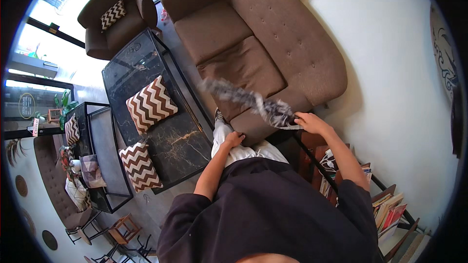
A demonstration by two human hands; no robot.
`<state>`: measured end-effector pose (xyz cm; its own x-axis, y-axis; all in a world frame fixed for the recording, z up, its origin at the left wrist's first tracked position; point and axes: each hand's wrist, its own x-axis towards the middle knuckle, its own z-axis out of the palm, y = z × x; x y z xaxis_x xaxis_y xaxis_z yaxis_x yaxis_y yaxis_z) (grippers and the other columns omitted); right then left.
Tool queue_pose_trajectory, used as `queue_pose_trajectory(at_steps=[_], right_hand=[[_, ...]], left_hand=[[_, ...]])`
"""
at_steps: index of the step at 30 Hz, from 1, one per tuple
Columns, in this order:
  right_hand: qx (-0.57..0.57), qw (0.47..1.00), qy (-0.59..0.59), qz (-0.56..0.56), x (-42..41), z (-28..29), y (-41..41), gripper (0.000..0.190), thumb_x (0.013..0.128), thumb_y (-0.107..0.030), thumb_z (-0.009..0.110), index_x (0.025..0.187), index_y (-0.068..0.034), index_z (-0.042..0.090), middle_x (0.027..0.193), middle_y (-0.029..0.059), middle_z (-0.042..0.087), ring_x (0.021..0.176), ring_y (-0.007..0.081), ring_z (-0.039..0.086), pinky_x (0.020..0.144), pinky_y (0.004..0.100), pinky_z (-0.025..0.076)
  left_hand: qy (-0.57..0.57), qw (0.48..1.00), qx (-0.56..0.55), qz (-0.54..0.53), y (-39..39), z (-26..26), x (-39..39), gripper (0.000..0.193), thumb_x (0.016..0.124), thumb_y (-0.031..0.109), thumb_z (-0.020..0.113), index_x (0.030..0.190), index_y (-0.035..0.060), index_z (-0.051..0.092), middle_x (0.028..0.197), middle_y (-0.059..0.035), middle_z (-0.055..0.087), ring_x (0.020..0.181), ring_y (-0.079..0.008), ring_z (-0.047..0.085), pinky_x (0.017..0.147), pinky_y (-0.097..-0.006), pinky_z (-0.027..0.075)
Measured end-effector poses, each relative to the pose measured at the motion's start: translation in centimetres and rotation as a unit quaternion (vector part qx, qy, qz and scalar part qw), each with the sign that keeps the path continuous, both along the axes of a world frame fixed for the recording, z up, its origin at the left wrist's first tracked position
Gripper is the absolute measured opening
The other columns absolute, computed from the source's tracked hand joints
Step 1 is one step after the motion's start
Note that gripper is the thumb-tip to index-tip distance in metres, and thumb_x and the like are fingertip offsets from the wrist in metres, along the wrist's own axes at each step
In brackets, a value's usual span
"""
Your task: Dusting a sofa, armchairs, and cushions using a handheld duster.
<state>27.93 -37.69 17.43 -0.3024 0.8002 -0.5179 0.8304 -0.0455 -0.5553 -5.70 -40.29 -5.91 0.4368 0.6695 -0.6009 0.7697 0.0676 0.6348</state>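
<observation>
My right hand (310,123) grips one end of a shaggy grey-and-white cloth or duster (256,104). It stretches out over the near armrest and seat of a brown fabric sofa (278,36), and its far end is blurred. Wrinkles run across the nearer seat cushion (243,71). Low in front of my body, my left hand (234,139) is beside the sofa's near armrest (272,117), over my light trousers. Its fingers are partly curled; whether they press on the armrest or the leg is unclear.
To the left stands a black marble-patterned coffee table (182,146) bearing zigzag cushions (151,104). A brown armchair (117,18) is beyond it. Bookshelves (389,208) are at my right, near a white wall (384,62). Another low table (109,146) lies further left.
</observation>
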Motion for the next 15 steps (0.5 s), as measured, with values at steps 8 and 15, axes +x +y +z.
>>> queue_pose_trajectory(at_steps=[8, 15], right_hand=[[-0.119, 0.98, -0.149, 0.057, 1.4, -3.7, -1.3, 0.028, 0.088, -0.019, 0.05, 0.107, 0.001, 0.056, 0.105, 0.0233, 0.06, 0.107, 0.0393, 0.053, 0.089, 0.0461, 0.044], [0.057, 0.981, -0.08, -0.166, 2.4, -2.8, -0.9, 0.033, 0.089, -0.019, 0.049, 0.113, 0.004, 0.049, 0.1, 0.0301, 0.058, 0.096, 0.0437, 0.055, 0.08, 0.0501, 0.044]], left_hand=[[0.0, 0.999, 0.009, 0.049, 2.5, -1.1, -0.9, 0.043, 0.086, 0.036, 0.052, 0.116, 0.0063, 0.059, 0.103, -0.0217, 0.062, 0.101, -0.0371, 0.057, 0.088, -0.0407, 0.045], [-0.048, 0.982, 0.028, 0.182, 5.7, 2.4, -0.4, 0.045, 0.086, 0.031, 0.053, 0.117, -0.002, 0.056, 0.113, -0.0233, 0.059, 0.109, -0.035, 0.054, 0.093, -0.0362, 0.042]])
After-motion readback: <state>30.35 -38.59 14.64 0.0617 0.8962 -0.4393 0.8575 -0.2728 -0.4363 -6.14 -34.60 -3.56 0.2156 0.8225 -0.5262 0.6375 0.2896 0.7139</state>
